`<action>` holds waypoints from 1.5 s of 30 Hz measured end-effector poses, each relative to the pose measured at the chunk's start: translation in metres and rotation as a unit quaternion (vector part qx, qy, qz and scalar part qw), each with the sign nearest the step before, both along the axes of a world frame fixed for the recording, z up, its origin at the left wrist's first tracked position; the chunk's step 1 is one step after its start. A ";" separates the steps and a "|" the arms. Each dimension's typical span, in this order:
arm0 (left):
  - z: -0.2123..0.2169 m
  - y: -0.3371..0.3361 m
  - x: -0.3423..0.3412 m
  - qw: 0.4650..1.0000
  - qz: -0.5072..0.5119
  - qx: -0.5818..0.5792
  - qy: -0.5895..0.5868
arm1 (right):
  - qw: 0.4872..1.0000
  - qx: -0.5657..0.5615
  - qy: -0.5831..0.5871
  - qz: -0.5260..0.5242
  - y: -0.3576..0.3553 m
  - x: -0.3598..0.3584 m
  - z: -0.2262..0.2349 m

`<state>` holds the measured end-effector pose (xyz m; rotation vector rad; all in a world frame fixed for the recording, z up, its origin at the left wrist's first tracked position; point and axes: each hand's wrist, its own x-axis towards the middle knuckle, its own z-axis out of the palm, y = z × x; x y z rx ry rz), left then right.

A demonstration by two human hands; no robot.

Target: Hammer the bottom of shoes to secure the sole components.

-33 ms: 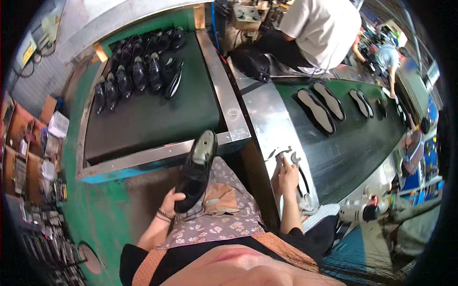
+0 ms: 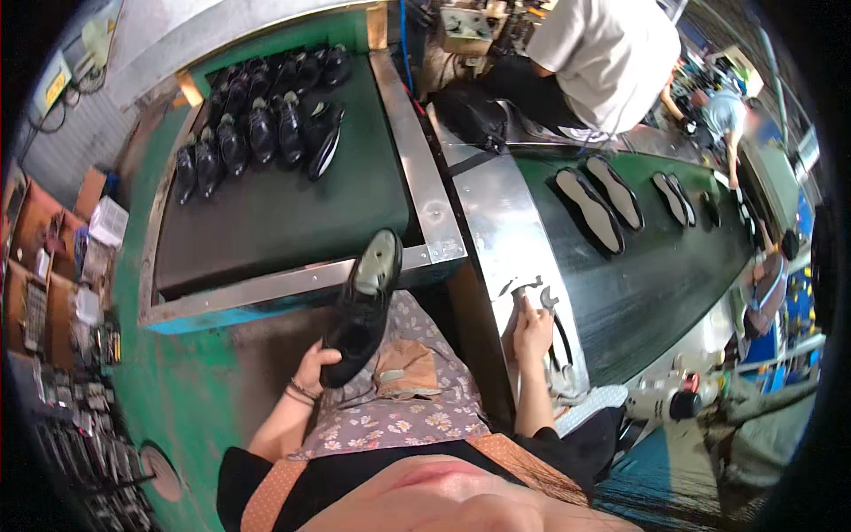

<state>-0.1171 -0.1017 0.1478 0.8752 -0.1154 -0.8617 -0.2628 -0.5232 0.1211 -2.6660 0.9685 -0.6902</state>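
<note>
A black shoe (image 2: pixel 356 321) is in my left hand (image 2: pixel 312 368), gripped near its toe, with its open top and pale insole facing up. It is held in front of my flowered apron (image 2: pixel 372 426). My right hand (image 2: pixel 534 332) reaches onto the metal ledge (image 2: pixel 498 217), its fingers closed around part of a metal tool (image 2: pixel 529 287) whose kind I cannot make out. Right beside that hand lies another metal tool (image 2: pixel 550 297) with a curved jaw and a dark handle.
Rows of black shoes (image 2: pixel 261 133) stand on the left belt (image 2: pixel 284 226), one tipped sideways. On the right belt (image 2: pixel 612 310), several soles (image 2: pixel 589 213) lie pale side up. A person in a white shirt (image 2: pixel 612 66) sits ahead; others work farther right.
The view has shifted slightly. My left hand still holds the shoe, and my right hand stays by the tools.
</note>
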 end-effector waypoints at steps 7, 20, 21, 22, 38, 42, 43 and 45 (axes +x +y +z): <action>0.029 -0.066 0.112 0.977 0.026 -0.102 0.187 | 0.996 -0.087 -0.030 0.015 0.021 0.018 -0.002; 0.034 -0.186 0.267 0.971 0.065 -0.035 0.227 | 0.996 -0.092 -0.017 0.006 0.026 0.019 0.012; 0.027 -0.195 0.289 0.970 0.063 -0.038 0.230 | 0.996 -0.090 -0.019 0.009 0.025 0.018 0.013; 0.019 -0.203 0.313 0.988 0.093 0.118 -0.032 | 0.995 -0.094 -0.016 0.009 0.025 0.019 0.014; 0.024 -0.139 0.390 0.565 0.207 0.543 -0.586 | 0.996 -0.087 -0.013 0.015 0.029 0.023 0.014; 0.002 -0.149 0.390 0.477 0.193 0.545 -0.662 | 0.998 -0.066 -0.003 0.009 0.030 0.018 0.012; 0.000 -0.157 0.390 0.404 0.169 0.588 -0.680 | 0.998 -0.065 -0.006 0.009 0.027 0.019 0.010; -0.002 -0.163 0.406 0.343 0.155 0.613 -0.694 | 0.998 -0.066 -0.004 0.009 0.028 0.020 0.010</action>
